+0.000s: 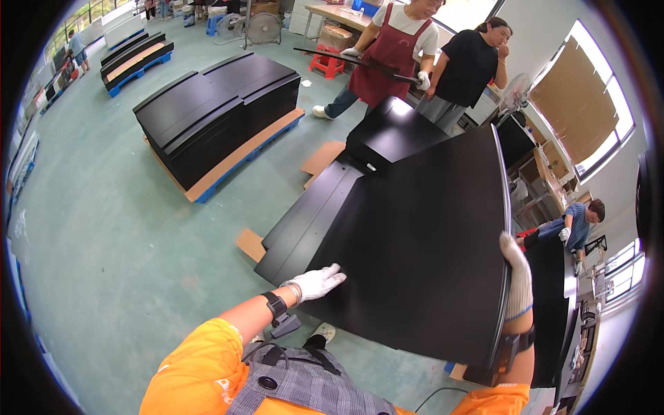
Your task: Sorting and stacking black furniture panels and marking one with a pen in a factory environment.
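A large black panel [422, 242] stands tilted in front of me, its raised right edge showing a pale metallic strip. My right hand [517, 277], in a white knit glove, is closed round that right edge. At the panel's lower left, my left hand [318, 282], gloved too, rests with fingers stretched out against the black surface and is not wrapped round anything. Underneath and to the left lies a stack of similar dark panels [311, 218]; the tilted panel hides part of it.
Another stack of black panels [214, 97] sits on a blue pallet [252, 152] at the left. Across from me, a co-worker in a red apron [380, 52] holds a long dark panel, beside a person in black [467, 69]. Someone in blue [573, 225] works at the right.
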Available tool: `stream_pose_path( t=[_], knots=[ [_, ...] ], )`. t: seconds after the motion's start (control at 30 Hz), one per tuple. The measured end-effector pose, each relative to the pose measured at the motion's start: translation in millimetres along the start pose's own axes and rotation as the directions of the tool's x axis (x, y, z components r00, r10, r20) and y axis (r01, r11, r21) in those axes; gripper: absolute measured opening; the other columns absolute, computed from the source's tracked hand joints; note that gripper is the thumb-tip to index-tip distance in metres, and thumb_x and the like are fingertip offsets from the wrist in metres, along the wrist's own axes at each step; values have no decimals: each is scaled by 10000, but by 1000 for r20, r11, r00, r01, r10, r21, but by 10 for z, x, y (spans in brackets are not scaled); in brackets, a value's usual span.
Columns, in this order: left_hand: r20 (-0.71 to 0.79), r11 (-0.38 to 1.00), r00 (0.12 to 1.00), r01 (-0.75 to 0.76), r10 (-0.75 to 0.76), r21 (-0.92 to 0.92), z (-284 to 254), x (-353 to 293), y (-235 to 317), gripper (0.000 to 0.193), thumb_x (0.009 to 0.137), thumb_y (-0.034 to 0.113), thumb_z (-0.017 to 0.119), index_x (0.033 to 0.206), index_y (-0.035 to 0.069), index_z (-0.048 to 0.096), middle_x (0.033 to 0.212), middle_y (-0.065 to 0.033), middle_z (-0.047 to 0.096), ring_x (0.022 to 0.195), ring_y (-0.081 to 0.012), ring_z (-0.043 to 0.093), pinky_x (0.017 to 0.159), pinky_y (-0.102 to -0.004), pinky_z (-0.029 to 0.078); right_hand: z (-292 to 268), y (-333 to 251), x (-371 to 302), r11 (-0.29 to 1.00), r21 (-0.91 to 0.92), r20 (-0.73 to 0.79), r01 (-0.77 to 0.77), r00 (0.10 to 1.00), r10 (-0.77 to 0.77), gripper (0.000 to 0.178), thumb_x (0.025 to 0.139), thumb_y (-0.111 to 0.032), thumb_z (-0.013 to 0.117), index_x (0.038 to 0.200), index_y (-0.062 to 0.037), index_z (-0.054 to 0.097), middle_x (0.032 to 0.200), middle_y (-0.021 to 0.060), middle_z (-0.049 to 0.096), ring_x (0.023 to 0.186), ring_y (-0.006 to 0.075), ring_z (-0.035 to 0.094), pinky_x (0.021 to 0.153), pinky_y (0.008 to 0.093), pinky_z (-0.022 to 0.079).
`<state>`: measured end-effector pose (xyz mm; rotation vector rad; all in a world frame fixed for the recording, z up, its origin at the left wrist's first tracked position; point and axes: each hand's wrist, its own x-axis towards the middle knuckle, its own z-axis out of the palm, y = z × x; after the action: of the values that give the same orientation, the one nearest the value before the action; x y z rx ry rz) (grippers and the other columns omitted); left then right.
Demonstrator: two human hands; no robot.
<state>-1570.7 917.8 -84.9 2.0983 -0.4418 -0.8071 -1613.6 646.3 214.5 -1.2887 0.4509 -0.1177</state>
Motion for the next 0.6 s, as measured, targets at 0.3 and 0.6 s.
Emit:
stream_pose_path(
  t=[0.3, 0.6],
  knots=[
    [4, 854, 955, -263, 296, -448, -1710, -1119, 1126, 727, 941, 598, 358, 1479, 126, 229, 1460, -203, 339, 1278, -356, 433, 1033, -438, 398, 1041, -105, 21, 992, -71, 196, 101, 977, -85, 352, 877, -214, 650, 1169, -25, 602, 1004, 58, 653, 815, 129, 651, 707, 247, 536],
    [125, 892, 893, -405, 433, -200, -2015, -1615, 2168, 574, 978, 481, 395, 1439, 145, 331, 1440, -198, 337, 1208, -336, 482, 940, -414, 484, 1639, 15, -149, 990, -135, 180, 39, 984, -14, 317, 862, -363, 664, 1014, -86, 634, 766, -9, 569, 598, 99, 527, 521, 254, 437]
  ],
)
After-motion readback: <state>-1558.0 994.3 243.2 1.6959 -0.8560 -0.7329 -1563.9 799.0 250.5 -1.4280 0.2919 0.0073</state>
